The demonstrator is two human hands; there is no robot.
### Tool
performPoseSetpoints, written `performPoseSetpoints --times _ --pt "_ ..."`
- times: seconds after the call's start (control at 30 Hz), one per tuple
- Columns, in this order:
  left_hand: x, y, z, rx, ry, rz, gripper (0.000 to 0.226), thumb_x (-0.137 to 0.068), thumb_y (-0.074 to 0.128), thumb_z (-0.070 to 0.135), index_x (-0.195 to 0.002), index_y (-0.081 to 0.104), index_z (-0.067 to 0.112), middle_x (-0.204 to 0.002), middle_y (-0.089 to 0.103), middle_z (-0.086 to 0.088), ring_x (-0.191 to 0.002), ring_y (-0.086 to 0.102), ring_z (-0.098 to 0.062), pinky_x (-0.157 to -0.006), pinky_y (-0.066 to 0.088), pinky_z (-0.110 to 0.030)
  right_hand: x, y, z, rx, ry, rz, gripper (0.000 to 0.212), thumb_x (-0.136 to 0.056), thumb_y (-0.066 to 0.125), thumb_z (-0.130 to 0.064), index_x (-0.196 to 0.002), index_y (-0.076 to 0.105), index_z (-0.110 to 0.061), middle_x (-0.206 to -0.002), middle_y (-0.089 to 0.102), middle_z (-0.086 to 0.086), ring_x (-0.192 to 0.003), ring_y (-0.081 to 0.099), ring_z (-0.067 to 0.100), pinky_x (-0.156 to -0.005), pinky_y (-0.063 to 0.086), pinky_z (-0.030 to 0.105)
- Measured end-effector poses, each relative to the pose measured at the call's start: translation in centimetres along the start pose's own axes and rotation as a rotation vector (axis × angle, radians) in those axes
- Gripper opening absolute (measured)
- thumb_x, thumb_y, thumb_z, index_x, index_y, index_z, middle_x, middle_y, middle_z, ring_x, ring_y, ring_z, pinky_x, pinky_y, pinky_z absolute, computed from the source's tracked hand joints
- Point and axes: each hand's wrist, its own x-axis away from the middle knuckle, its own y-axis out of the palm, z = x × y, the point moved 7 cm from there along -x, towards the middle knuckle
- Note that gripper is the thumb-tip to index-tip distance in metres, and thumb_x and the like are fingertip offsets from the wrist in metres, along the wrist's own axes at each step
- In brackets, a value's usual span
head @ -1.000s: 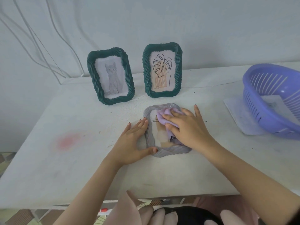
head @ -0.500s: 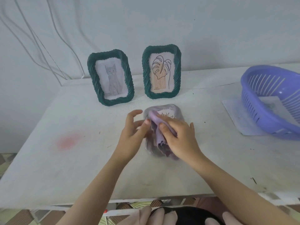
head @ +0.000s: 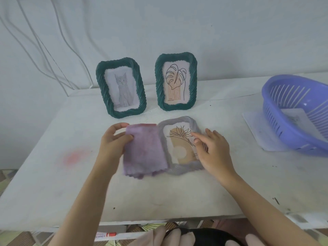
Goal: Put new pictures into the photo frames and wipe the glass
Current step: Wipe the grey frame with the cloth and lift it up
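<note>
A grey ribbed photo frame (head: 178,169) lies flat on the white table (head: 53,183), showing a flower drawing. My left hand (head: 111,144) pinches the upper left corner of a purple cloth (head: 143,150), which lies spread just left of the frame and overlaps its left edge. My right hand (head: 213,150) hovers over the frame's right side with fingers apart, holding nothing. Two green frames stand upright at the back: one with a cat picture (head: 121,87), one with a leaf drawing (head: 175,80).
A purple plastic basket (head: 294,110) sits at the right on a sheet of paper (head: 257,132), with another paper inside. A pink stain (head: 74,157) marks the table at the left. Cables (head: 44,50) hang on the wall behind.
The right hand has let go of the cloth. The left hand has taken it and pulled it left off the glass, uncovering the flower picture.
</note>
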Motion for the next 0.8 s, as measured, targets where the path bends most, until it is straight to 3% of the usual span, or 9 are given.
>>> performPoseSetpoints --times 0.13,0.23,0.3,0.37,0.43,0.53,0.6,0.7,0.8 --pt "-1.7 -3.9 0.9 -0.187 0.024 0.181 0.031 -0.081 0.049 -0.005 -0.1 0.057 0.018 -0.078 0.068 -0.002 -0.07 0.057 -0.02 -0.059 0.043 -0.027 0.3 -0.1 0.3 0.092 -0.036 -0.007 0.046 -0.082 0.03 -0.035 -0.112 0.065 -0.029 -0.09 0.063 0.005 -0.098 0.054 0.034 -0.087 0.04 0.053" --pt "-2.6 -5.2 0.4 -0.587 0.037 0.239 0.04 -0.082 0.05 0.001 -0.119 0.052 0.016 -0.111 0.063 -0.011 -0.096 0.055 -0.027 -0.077 0.042 -0.033 0.5 0.1 0.4 0.093 -0.012 -0.041 0.047 -0.083 0.029 -0.029 -0.115 0.064 -0.029 -0.111 0.065 0.008 -0.115 0.051 0.034 -0.098 0.033 0.057" --pt "-2.2 -4.6 0.4 -0.851 0.112 0.291 0.052 -0.081 0.05 0.003 -0.131 0.044 0.014 -0.13 0.051 -0.016 -0.118 0.042 -0.033 -0.097 0.036 -0.039 0.6 0.1 0.6 0.076 0.024 -0.059 0.044 -0.084 0.035 -0.021 -0.118 0.062 -0.03 -0.128 0.059 0.008 -0.127 0.043 0.032 -0.107 0.021 0.058" --pt "-0.9 -2.9 1.2 -0.911 0.265 0.346 0.054 -0.08 0.051 0.003 -0.133 0.044 0.011 -0.133 0.049 -0.016 -0.126 0.035 -0.034 -0.105 0.028 -0.04 0.7 -0.2 0.2 0.074 0.016 -0.041 0.044 -0.084 0.037 -0.017 -0.117 0.063 -0.03 -0.122 0.062 0.004 -0.124 0.046 0.031 -0.108 0.017 0.058" --pt "0.3 0.0 1.5 -0.908 0.429 0.25 0.048 -0.079 0.054 0.011 -0.127 0.05 0.008 -0.125 0.055 -0.013 -0.123 0.039 -0.033 -0.104 0.028 -0.038 0.7 -0.5 -0.1 0.063 0.006 -0.01 0.041 -0.085 0.044 -0.008 -0.114 0.065 -0.028 -0.105 0.066 -0.001 -0.111 0.053 0.027 -0.108 0.016 0.058" --pt "1.4 4.2 -0.4 -0.971 0.453 -0.038 0.051 -0.083 0.055 0.03 -0.13 0.047 0.011 -0.127 0.055 -0.011 -0.128 0.037 -0.032 -0.107 0.026 -0.038 0.3 -0.6 0.0 0.01 -0.018 0.014 0.047 -0.083 0.045 -0.001 -0.116 0.064 -0.028 -0.089 0.065 -0.003 -0.088 0.055 0.021 -0.104 0.027 0.051" --pt "2.0 5.9 -1.8 -0.993 0.433 -0.131 0.051 -0.087 0.056 0.022 -0.135 0.041 0.013 -0.136 0.049 -0.01 -0.136 0.029 -0.031 -0.111 0.018 -0.039 0.3 -0.9 -0.5 -0.098 -0.082 0.066 0.051 -0.08 0.041 0.002 -0.117 0.064 -0.025 -0.079 0.058 -0.003 -0.072 0.049 0.014 -0.084 0.042 0.031" --pt "2.8 7.1 -2.0 -0.968 0.473 -0.122 0.049 -0.089 0.052 0.015 -0.136 0.039 0.013 -0.141 0.045 -0.007 -0.14 0.022 -0.029 -0.114 0.011 -0.037 0.7 -1.8 -0.9 -0.311 -0.016 0.095 0.048 -0.083 0.042 0.012 -0.116 0.064 -0.016 -0.095 0.055 -0.001 -0.084 0.047 0.003 -0.075 0.035 0.001" --pt "2.5 7.3 -2.1 -0.924 0.425 -0.148 0.049 -0.092 0.049 0.018 -0.138 0.035 0.016 -0.142 0.043 -0.006 -0.139 0.023 -0.024 -0.114 0.013 -0.034 1.0 -1.7 -0.2 -0.523 0.137 0.055 0.052 -0.085 0.046 0.009 -0.112 0.061 -0.032 -0.103 0.06 -0.005 -0.077 0.05 0.004 -0.072 0.037 0.003"
